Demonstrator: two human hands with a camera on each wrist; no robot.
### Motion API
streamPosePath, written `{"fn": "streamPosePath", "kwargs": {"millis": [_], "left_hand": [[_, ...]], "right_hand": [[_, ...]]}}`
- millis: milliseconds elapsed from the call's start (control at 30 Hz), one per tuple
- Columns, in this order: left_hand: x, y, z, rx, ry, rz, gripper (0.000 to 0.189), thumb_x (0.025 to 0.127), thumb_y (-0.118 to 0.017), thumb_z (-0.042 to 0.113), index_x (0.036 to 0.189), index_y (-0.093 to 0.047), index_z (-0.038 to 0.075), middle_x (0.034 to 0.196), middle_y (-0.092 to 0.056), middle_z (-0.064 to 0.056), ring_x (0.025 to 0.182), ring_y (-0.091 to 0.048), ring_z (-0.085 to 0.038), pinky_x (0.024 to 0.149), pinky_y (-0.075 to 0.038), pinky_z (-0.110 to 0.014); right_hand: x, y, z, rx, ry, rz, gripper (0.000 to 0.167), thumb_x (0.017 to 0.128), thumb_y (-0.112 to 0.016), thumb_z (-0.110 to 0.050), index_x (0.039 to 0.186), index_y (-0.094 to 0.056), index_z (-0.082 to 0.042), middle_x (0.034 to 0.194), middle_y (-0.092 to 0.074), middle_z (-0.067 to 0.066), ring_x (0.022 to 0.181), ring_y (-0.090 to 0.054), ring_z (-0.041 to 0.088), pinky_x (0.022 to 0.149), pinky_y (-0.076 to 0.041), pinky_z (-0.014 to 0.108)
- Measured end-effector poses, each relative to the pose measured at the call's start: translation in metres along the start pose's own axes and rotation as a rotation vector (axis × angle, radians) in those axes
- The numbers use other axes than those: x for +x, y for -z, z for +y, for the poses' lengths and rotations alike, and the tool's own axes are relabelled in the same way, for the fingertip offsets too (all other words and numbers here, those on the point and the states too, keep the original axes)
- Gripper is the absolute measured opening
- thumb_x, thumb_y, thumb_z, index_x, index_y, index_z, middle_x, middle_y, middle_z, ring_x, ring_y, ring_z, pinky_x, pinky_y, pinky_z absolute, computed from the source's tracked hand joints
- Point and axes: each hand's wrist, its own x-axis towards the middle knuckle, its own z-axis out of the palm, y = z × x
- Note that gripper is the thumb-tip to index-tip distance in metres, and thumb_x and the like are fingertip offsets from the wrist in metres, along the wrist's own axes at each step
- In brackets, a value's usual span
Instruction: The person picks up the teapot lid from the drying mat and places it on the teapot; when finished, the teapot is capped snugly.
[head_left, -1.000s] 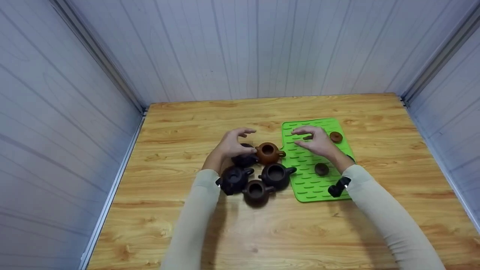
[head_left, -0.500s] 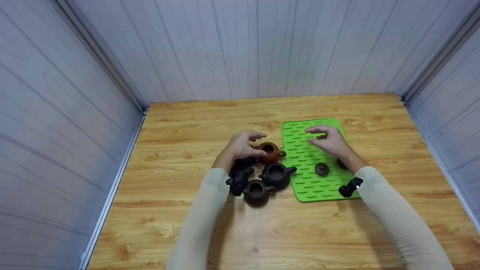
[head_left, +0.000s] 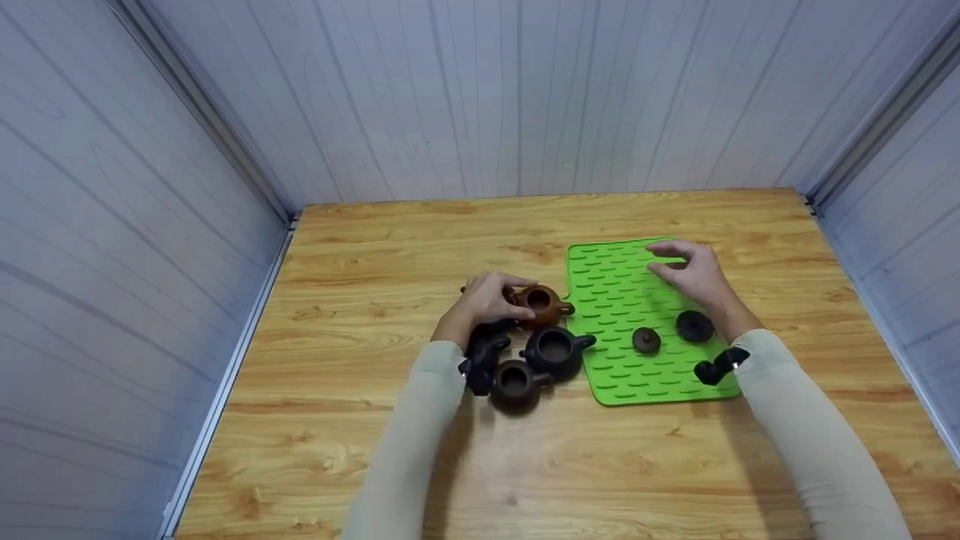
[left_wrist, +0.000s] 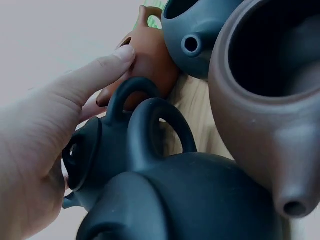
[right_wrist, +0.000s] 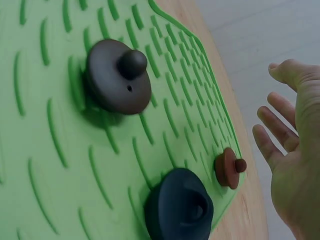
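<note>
My left hand (head_left: pixel 487 296) is curved round the spout side of a small lidless orange-brown teapot (head_left: pixel 553 315). In the left wrist view its thumb tip lies at the teapot's rim, with the other fingers mostly hidden. Two black teapots with lids sit under that hand and wrist, the nearer black teapot (left_wrist: pixel 210 195) close to the camera. My right hand (head_left: pixel 697 274) hovers over the far right of the green mat (head_left: pixel 607 300), thumb and fingers spread apart, holding nothing. Near it in the right wrist view lies an orange-brown lid (right_wrist: pixel 229 169), hidden in the head view.
A lidless black teapot (head_left: pixel 574 367) and a lidless dark brown teapot (head_left: pixel 517 403) stand close together at the mat's left edge. On the mat lie a dark brown lid (head_left: pixel 646 340) and a black lid (head_left: pixel 695 326). Pale panel walls (head_left: pixel 480 97) enclose the wooden table (head_left: pixel 360 300).
My left hand has come right and nearer, from beside the orange-brown teapot to round its side. My right hand has shifted right across the mat, uncovering the black lid and covering the orange-brown one.
</note>
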Motion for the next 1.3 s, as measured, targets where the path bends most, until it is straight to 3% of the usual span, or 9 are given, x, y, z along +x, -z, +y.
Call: {"fn": "streamPosePath", "kwargs": {"millis": [67,100,267,433,767,867,1033,1133,1300], "left_hand": [[0.005,-0.006,-0.008,-0.009,-0.005,-0.001,0.069,0.086,-0.095,0.062,0.149,-0.073,0.045,0.123,-0.086,0.007,0.101,-0.069,-0.017,0.1,-0.037,-0.044],[0.003,-0.004,-0.003,-0.024,0.003,-0.003,0.066,0.087,-0.095,0.059,0.148,-0.073,0.045,0.128,-0.085,0.007,0.102,-0.069,-0.017,0.099,-0.036,-0.044],[0.001,-0.003,0.0,-0.052,0.014,-0.001,0.066,0.087,-0.096,0.057,0.148,-0.074,0.045,0.139,-0.082,0.01,0.118,-0.074,-0.019,0.103,-0.036,-0.044],[0.003,-0.007,0.0,-0.079,0.042,0.006,0.065,0.086,-0.097,0.056,0.146,-0.075,0.046,0.139,-0.082,0.012,0.129,-0.073,-0.021,0.109,-0.037,-0.046],[0.006,-0.01,-0.005,-0.115,0.052,0.007,0.065,0.086,-0.097,0.055,0.146,-0.075,0.045,0.143,-0.08,0.013,0.137,-0.071,-0.021,0.119,-0.035,-0.05],[0.003,-0.008,-0.003,-0.124,0.053,0.006,0.065,0.086,-0.097,0.054,0.147,-0.075,0.043,0.144,-0.079,0.013,0.14,-0.07,-0.021,0.119,-0.035,-0.05],[-0.005,0.001,0.01,-0.113,0.046,0.004,0.065,0.089,-0.095,0.054,0.148,-0.074,0.04,0.146,-0.078,0.012,0.142,-0.069,-0.023,0.116,-0.036,-0.05],[-0.013,0.007,0.022,-0.109,0.053,0.001,0.064,0.091,-0.095,0.048,0.15,-0.074,0.035,0.149,-0.077,0.007,0.144,-0.068,-0.026,0.119,-0.036,-0.052],[0.007,-0.011,-0.01,-0.153,0.035,-0.001,0.064,0.085,-0.096,0.061,0.144,-0.074,0.05,0.146,-0.078,0.014,0.144,-0.068,-0.024,0.124,-0.033,-0.056]], "right_hand": [[-0.002,0.004,0.002,0.015,-0.028,0.005,0.042,0.108,-0.077,-0.013,0.146,-0.071,0.004,0.148,-0.07,0.026,0.11,-0.064,-0.015,0.09,-0.055,0.004],[-0.003,0.006,0.003,0.021,-0.046,0.006,0.043,0.108,-0.077,-0.015,0.146,-0.071,0.003,0.148,-0.071,0.023,0.109,-0.065,-0.013,0.089,-0.057,0.006],[-0.006,0.013,0.013,0.002,-0.079,0.016,0.049,0.108,-0.078,-0.021,0.15,-0.069,0.001,0.148,-0.065,0.008,0.123,-0.067,0.01,0.089,-0.056,0.007],[-0.011,0.019,0.023,-0.059,-0.051,0.054,0.048,0.109,-0.076,-0.019,0.151,-0.068,0.003,0.157,-0.057,0.022,0.138,-0.057,0.035,0.093,-0.045,0.003],[-0.014,0.027,0.04,-0.051,-0.095,0.033,0.05,0.111,-0.073,-0.015,0.156,-0.062,0.005,0.161,-0.048,0.033,0.142,-0.055,0.048,0.085,-0.047,0.001],[-0.012,0.028,0.044,-0.058,-0.12,0.01,0.051,0.112,-0.072,-0.016,0.157,-0.061,0.005,0.161,-0.048,0.033,0.135,-0.059,0.04,0.083,-0.048,0.002],[-0.009,0.028,0.05,-0.048,-0.177,-0.034,0.052,0.113,-0.07,-0.018,0.159,-0.059,0.004,0.16,-0.054,0.032,0.112,-0.059,0.003,0.085,-0.051,0.006],[-0.008,0.028,0.053,-0.018,-0.222,-0.045,0.056,0.114,-0.07,-0.023,0.161,-0.057,0.003,0.155,-0.059,0.025,0.107,-0.056,-0.004,0.087,-0.052,0.009],[-0.007,0.024,0.056,0.034,-0.262,-0.026,0.057,0.114,-0.069,-0.026,0.161,-0.057,0.004,0.126,-0.069,-0.007,0.102,-0.06,-0.006,0.088,-0.055,0.012]]}}
